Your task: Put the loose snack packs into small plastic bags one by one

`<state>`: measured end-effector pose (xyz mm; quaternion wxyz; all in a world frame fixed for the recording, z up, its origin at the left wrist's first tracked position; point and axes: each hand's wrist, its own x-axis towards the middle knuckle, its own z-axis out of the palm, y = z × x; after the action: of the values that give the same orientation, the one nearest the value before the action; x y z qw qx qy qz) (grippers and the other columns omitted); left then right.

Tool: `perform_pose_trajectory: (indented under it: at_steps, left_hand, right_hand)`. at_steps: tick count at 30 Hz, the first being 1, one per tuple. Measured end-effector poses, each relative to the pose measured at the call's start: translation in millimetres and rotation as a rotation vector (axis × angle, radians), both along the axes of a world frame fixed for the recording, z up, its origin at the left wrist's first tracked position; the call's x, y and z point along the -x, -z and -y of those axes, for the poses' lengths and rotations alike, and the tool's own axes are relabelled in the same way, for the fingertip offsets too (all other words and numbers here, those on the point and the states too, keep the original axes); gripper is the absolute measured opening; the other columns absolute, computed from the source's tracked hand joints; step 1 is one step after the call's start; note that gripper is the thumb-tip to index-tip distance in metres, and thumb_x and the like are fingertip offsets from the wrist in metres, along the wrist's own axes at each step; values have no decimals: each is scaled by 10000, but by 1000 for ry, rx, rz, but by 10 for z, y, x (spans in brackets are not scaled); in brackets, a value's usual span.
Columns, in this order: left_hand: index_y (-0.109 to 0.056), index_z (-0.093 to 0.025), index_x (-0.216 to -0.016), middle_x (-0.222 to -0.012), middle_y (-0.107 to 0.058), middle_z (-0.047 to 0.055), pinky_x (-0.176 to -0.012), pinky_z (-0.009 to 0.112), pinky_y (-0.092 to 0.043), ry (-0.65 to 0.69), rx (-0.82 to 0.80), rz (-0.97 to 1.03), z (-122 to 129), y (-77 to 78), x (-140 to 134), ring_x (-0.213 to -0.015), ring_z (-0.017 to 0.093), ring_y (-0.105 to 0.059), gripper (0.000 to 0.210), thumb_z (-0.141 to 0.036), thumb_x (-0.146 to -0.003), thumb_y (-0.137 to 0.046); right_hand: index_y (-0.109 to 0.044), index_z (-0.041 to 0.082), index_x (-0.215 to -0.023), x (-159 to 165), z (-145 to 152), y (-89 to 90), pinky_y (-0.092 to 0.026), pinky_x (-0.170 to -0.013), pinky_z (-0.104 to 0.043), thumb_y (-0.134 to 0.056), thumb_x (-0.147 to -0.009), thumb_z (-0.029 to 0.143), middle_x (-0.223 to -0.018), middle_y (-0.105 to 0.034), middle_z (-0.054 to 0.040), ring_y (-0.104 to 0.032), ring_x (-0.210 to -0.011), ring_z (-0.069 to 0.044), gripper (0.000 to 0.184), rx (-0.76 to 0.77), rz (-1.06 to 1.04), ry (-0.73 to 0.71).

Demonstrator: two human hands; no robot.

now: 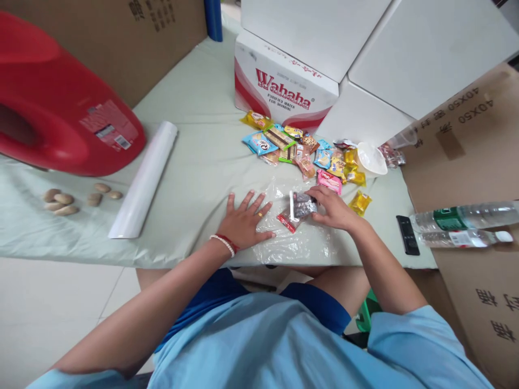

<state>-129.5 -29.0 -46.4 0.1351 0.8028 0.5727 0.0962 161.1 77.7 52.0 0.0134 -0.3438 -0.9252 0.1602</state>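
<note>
My left hand (245, 222) lies flat with fingers spread, on the table and the left edge of a clear plastic bag (265, 251). Just right of it, my right hand (331, 208) has its thumb and fingers closed on the edge of a dark snack packet (303, 205) with a white edge strip. Under this packet shows a red-edged wrapper (287, 222), partly hidden. The clear bag is spread beneath both. Beyond my right hand are a pink snack packet (329, 181) and a yellow snack packet (360, 203).
Several wrapped snacks (279, 139) are heaped before the Wahaha box (284, 92), near a white bowl (371, 158). At left are a white roll (144, 181), several stones (64, 199) and a red jug (81, 108). Right: a black device (407, 235) and plastic bottles (470, 216).
</note>
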Motion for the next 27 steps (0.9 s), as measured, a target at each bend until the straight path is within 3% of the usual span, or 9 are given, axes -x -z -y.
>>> perform_pose_trajectory:
  at_steps: [3,7,12,16,21,27]
  left_hand:
    - [-385,-264,-1644,-1753,-258,113,-1248,780,79,5,-5,-13,1,-10,1,-1636,410,-158,869,-772,-952,-522]
    - [-386,-270,-1644,-1753,-262,113,-1251,784,47,2,4,-40,5,-29,-4,-1634,420,-159,864,-770,-953,-523]
    - [-364,-313,-1654,-1758,-257,98,-1260,772,34,-7,11,-53,3,-31,-12,-1633,432,-157,858,-761,-945,-545]
    - [-354,-299,-1657,-1761,-237,100,-1255,774,55,-9,16,-78,-8,-20,-11,-1639,410,-144,877,-780,-945,-529]
    - [-354,-288,-1657,-1762,-231,98,-1251,781,48,-9,32,-106,-20,-26,-19,-1636,418,-149,901,-789,-933,-544]
    - [-347,-287,-1660,-1761,-240,106,-1248,788,39,-11,25,-109,-20,-22,-19,-1634,420,-157,908,-776,-927,-570]
  right_hand:
    - [-555,219,-1499,75,-21,26,-459,-1127,-457,-678,-837,153,-1551,-546,-133,-547,-1365,-319,677,63,64,-222]
    - [-566,221,-1492,291,17,127,-458,-1023,-433,-622,-893,118,-1503,-592,-133,-577,-1281,-316,611,28,250,-322]
    - [-609,142,-1388,225,-24,137,-434,-966,-410,-753,-831,278,-1283,-661,-169,-593,-1158,-335,592,12,300,-207]
    - [-602,136,-1390,21,-53,183,-419,-944,-406,-762,-831,365,-1236,-666,-161,-593,-1121,-342,626,8,299,-67]
    - [-621,146,-1370,-8,-30,232,-396,-936,-409,-766,-833,372,-1241,-676,-169,-572,-1137,-353,600,-27,299,-37]
    - [-683,146,-1196,-47,-123,125,-416,-904,-389,-765,-788,362,-1093,-700,-139,-598,-1019,-323,469,-37,177,35]
